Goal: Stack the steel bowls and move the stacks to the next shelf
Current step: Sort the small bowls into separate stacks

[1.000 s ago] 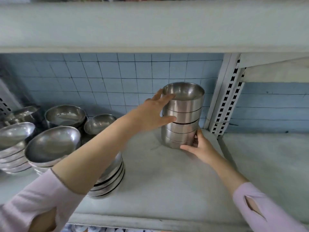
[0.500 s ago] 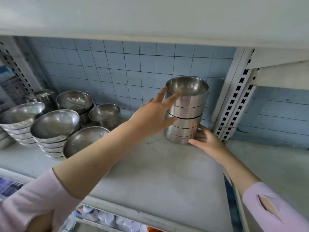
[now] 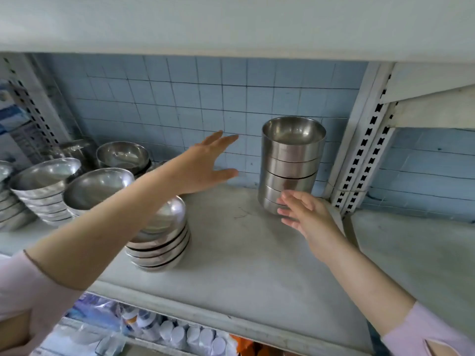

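**Fingers.** The left fingers (image 3: 223,139) are straight and spread wide, with the thumb apart below them, and hold nothing. The right fingers (image 3: 289,200) are loosely extended and slightly parted, and grip nothing. Their tips overlap the two lowest bowls of the stack (image 3: 290,163) in view, but contact cannot be confirmed.

**Hands.** The left hand (image 3: 205,160) hangs in the air left of the stack and clear of it, with wall tiles showing between. The right hand (image 3: 308,217) sits at the near right of the stack's base.

**Stack.** It shows five bands of straight-sided steel bowls, nested and upright, with the seams reading as dark rings. The seam near mid-height is the darkest. The top bowl faces up and has a dull brushed interior and a bright rim. The stack stands at the far right of the shelf (image 3: 244,258), close to the blue tiled wall (image 3: 180,98) and just beside the perforated post (image 3: 359,155).

**Surroundings.**
- A low stack (image 3: 162,240) of wider, rounded bowls stands centre-left, partly under the left forearm.
- More bowl piles (image 3: 43,191) crowd the left end.
- The next shelf (image 3: 411,253) lies right of the post.
- Bottles (image 3: 195,335) sit on the level below.
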Demonstrator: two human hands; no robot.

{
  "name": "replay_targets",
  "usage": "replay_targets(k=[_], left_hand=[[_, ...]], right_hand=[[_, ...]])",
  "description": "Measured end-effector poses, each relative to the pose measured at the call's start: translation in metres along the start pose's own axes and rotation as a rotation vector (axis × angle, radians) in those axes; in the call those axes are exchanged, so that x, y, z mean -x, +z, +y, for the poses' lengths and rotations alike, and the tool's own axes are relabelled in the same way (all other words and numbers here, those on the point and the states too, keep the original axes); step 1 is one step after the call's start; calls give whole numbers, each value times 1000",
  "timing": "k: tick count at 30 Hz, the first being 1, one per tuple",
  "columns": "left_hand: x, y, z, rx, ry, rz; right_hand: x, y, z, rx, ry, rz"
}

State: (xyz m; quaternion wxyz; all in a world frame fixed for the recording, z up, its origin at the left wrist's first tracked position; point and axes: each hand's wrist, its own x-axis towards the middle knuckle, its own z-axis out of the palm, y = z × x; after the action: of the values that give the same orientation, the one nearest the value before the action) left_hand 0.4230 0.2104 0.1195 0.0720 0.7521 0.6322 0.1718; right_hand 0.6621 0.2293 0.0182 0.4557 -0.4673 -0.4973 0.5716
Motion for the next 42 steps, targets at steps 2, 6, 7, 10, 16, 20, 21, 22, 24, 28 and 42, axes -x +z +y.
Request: replay_targets(k=[2, 6, 7, 10, 16, 20, 21, 22, 24, 28, 42], left_hand=[[8, -22, -30, -44, -44, 1], [24, -69, -95, -81, -177, -46], [26, -79, -112, -83, -211, -66], [27, -100, -168, -96, -291, -134], [1, -107, -248, -253, -323, -292], [-21, -101, -267, -330, -344, -416], [-26, -98, -270, -321, -351, -448], [-31, -95, -274, -310, -344, -473], [-40, -86, -281, -329, -314, -497], [-55, -70, -296, -320, -314, -549], [-50, -79, -297, -52, -318, -328]], right_hand=[[0, 29, -7, -3, 25, -75], [-18, 91, -14, 24, 81, -193], [-23, 108, -16, 39, 99, -220], [-44, 152, -17, 66, 192, -239], [-87, 217, -8, 244, 266, -147], [-111, 232, 7, 382, 286, -139], [-113, 234, 8, 393, 303, -148], [-118, 234, 12, 410, 318, -161], [-125, 236, 19, 457, 340, -190], [-136, 240, 30, 383, 402, -179], [-132, 240, 18, -39, 333, -17]])
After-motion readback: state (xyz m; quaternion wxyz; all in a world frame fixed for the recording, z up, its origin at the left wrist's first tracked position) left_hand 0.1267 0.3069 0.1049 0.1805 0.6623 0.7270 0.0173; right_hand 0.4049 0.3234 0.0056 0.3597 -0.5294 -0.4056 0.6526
